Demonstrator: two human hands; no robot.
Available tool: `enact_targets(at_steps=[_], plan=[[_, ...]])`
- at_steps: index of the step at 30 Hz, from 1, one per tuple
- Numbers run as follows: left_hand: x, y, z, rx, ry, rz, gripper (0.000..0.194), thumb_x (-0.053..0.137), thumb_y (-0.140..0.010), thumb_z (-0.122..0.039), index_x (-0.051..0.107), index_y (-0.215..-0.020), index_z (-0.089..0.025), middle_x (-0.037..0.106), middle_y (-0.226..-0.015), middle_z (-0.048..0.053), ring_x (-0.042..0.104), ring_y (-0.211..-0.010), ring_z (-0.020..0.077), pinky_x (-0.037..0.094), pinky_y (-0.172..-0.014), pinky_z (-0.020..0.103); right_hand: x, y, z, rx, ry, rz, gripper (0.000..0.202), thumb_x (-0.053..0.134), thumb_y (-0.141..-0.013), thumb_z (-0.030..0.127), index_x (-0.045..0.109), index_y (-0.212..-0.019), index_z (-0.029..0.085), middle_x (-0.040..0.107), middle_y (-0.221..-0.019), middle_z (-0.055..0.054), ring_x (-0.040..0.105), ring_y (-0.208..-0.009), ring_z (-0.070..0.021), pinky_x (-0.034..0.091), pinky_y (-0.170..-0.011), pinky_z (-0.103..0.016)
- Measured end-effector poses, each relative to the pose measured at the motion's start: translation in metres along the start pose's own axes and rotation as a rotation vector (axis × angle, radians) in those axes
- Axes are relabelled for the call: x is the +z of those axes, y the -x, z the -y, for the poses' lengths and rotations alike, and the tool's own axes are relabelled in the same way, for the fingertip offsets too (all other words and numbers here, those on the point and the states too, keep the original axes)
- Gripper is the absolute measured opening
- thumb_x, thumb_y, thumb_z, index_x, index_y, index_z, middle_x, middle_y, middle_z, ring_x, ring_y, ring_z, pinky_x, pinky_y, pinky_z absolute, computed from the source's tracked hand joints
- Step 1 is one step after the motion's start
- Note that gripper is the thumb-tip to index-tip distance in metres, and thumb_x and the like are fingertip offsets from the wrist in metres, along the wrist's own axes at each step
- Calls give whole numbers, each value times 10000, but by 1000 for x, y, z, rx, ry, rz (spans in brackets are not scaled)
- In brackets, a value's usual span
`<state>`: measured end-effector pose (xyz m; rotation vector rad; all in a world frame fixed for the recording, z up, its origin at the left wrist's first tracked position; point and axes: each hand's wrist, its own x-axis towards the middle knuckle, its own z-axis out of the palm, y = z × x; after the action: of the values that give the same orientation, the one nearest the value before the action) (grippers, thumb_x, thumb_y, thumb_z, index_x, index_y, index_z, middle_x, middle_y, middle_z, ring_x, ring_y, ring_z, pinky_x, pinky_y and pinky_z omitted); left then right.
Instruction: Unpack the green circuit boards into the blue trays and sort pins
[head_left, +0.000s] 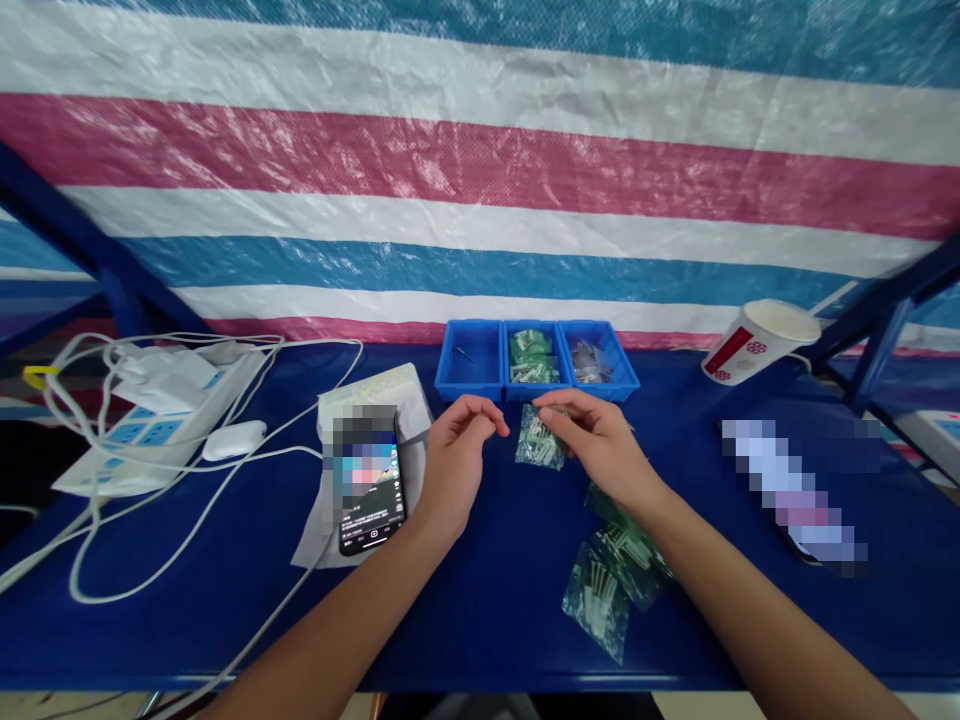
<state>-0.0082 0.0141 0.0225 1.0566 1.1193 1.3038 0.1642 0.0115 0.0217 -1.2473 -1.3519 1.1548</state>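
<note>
My right hand (596, 435) pinches the top edge of a small green-tinted clear plastic bag (538, 445) with pale plugs and screws inside. The bag hangs or rests just in front of the blue bins. To its left, my left hand (461, 455) is curled with thumb and fingertips close together; whether anything small is between them I cannot make out. Below my right forearm lie several similar bags (598, 592), partly overlapping. Behind the hands, the left bin (469, 380) holds a screw, the middle bin (531, 390) green bags, and the right bin (622, 370) a clear bag of small parts.
On the left, a phone (371, 500) leans on a tissue pack (382, 395), near a white earbud case (234, 440), a power strip (150, 440) and tangled white cables. A paper cup (750, 345) and a second, blurred phone (795, 500) are on the right.
</note>
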Motion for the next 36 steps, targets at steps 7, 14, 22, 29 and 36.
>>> enact_targets(at_steps=[7, 14, 22, 29, 36], plan=[[-1, 0, 3, 26, -100, -5, 97, 535, -782, -175, 612, -731, -205, 597, -727, -30, 536, -738, 135, 404, -726, 279, -3, -1, 3, 32, -5, -3, 224, 643, -887, 408, 757, -973, 236, 500, -605, 29, 450, -533, -125, 369, -507, -272], [-1, -1, 5, -19, -98, 10, 132, 534, -759, -128, 590, -846, -211, 585, -723, -36, 555, -732, 127, 404, -698, 256, -2, -2, 4, 52, -12, -3, 216, 645, -880, 384, 771, -963, 230, 550, -629, 15, 480, -545, -129, 400, -523, -282], [6, 8, 7, -136, -295, 415, 344, 502, -948, -524, 573, -870, -197, 595, -746, -3, 582, -699, 154, 399, -635, 277, 2, 0, 6, 40, -128, 8, 280, 708, -848, 371, 730, -1083, 220, 568, -622, 34, 474, -562, -117, 435, -547, -273], [7, 10, 4, 3, -250, 397, 343, 476, -977, -455, 575, -787, -187, 543, -643, -18, 494, -584, 130, 364, -574, 271, 0, 1, 6, 21, -160, 27, 308, 681, -865, 523, 668, -892, 217, 557, -603, 41, 515, -547, -123, 406, -528, -263], [4, 13, 6, 8, -253, 470, 379, 474, -989, -480, 563, -774, -182, 554, -662, -6, 496, -596, 133, 372, -586, 277, 3, 5, 3, 47, -190, 148, 497, 620, -892, 605, 504, -619, 206, 454, -533, 54, 462, -505, -106, 362, -512, -248]])
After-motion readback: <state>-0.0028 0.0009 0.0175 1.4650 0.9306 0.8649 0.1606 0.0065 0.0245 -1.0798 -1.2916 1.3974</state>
